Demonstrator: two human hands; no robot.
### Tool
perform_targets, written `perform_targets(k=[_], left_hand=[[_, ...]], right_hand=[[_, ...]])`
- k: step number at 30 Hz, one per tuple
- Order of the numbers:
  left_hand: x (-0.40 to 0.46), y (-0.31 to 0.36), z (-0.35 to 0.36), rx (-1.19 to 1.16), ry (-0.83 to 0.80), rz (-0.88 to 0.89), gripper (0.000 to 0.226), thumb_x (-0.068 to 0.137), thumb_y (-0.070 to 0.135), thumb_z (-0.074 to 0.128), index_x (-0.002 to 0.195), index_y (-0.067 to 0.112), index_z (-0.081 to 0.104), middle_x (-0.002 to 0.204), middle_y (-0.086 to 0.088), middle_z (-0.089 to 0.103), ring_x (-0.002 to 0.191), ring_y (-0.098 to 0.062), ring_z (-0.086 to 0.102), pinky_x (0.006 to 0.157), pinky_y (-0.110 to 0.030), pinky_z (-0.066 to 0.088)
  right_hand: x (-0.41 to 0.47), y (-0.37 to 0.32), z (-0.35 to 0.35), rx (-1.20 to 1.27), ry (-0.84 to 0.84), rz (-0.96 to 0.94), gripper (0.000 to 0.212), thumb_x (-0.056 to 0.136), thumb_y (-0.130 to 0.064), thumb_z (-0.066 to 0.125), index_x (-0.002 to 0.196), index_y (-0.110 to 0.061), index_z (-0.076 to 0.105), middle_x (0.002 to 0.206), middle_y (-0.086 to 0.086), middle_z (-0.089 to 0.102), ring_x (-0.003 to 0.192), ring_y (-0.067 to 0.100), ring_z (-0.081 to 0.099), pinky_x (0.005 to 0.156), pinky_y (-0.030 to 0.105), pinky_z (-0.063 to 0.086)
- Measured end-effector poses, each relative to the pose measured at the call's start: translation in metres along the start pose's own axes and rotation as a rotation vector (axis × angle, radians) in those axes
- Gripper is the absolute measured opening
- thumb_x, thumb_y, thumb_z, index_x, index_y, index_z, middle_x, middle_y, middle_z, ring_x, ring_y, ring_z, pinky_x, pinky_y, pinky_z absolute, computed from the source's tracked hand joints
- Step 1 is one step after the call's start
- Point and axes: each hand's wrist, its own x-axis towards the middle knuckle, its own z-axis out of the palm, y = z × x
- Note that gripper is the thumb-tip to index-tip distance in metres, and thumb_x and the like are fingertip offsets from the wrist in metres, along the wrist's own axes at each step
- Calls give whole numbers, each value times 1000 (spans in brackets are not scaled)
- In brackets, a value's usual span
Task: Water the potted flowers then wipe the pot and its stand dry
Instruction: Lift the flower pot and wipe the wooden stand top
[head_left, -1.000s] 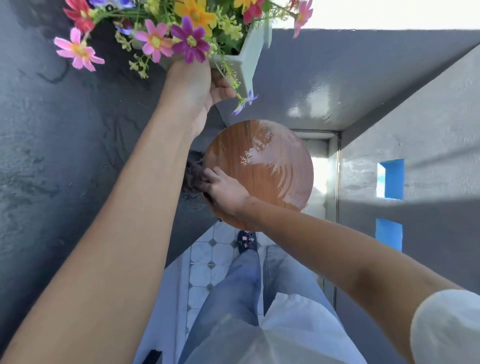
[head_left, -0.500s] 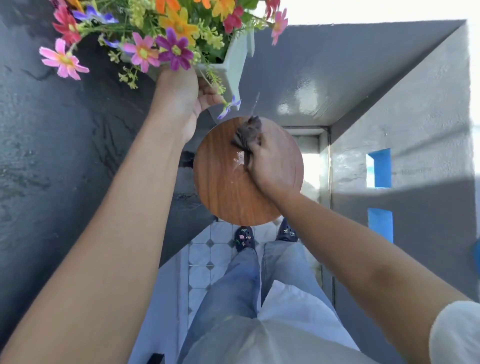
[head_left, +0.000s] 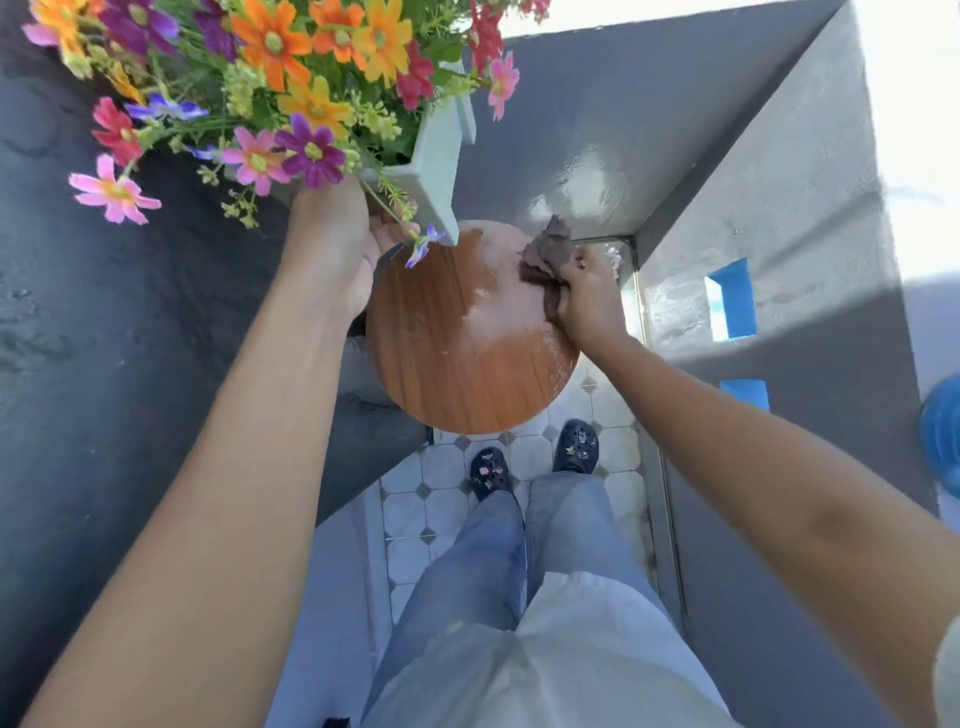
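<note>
Wet round wooden stand (head_left: 457, 358) btwn grey walls (head_left: 675, 130), tiled floor (head_left: 441, 509) below

The flowers (head_left: 270, 88) run off the top and left edges, so the full bunch can't be seen. They cover most of the pot (head_left: 441, 150); only one pale corner shows. The left hand (head_left: 332, 244) grips underneath, fingers mostly tucked out of sight. The cloth (head_left: 545, 254) is half buried in the right hand (head_left: 587, 301). The stand (head_left: 457, 353) shows its round top only, legs hidden below. A blue thing (head_left: 943, 431) is cut by the right edge, too little to identify.
</note>
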Motion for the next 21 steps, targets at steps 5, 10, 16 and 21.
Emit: perform_targets(k=[5, 10, 16, 21], left_hand=[[-10, -8, 1, -3, 4, -2, 30, 99, 8, 27, 89, 9, 55, 82, -9, 59, 61, -19, 56, 43, -19, 46], [-18, -15, 4, -8, 8, -19, 24, 100, 9, 30, 101, 6, 54, 90, -11, 61, 61, -18, 59, 42, -17, 46], [-21, -20, 4, -8, 16, -28, 24, 100, 9, 29, 104, 3, 52, 89, -15, 58, 52, -15, 60, 41, -20, 46], [-27, -23, 5, -44, 12, -21, 24, 101, 10, 30, 102, 3, 53, 83, -12, 60, 54, -16, 59, 41, -19, 46]], right_hand=[[-30, -25, 22, 18, -47, -61, 30, 82, -5, 59, 108, -5, 74, 121, 20, 59, 109, 38, 54, 94, 42, 52], [-117, -81, 58, 67, -282, -263, 32, 79, -1, 68, 109, -9, 74, 112, 14, 57, 101, 31, 49, 65, 44, 57], [-128, -41, 32, 55, -312, -370, 35, 82, -7, 71, 117, -14, 71, 117, 14, 58, 102, 31, 52, 78, 41, 56], [-54, 28, 2, 30, -53, 77, 20, 84, -8, 65, 100, 0, 73, 107, 17, 59, 97, 32, 56, 76, 35, 53]])
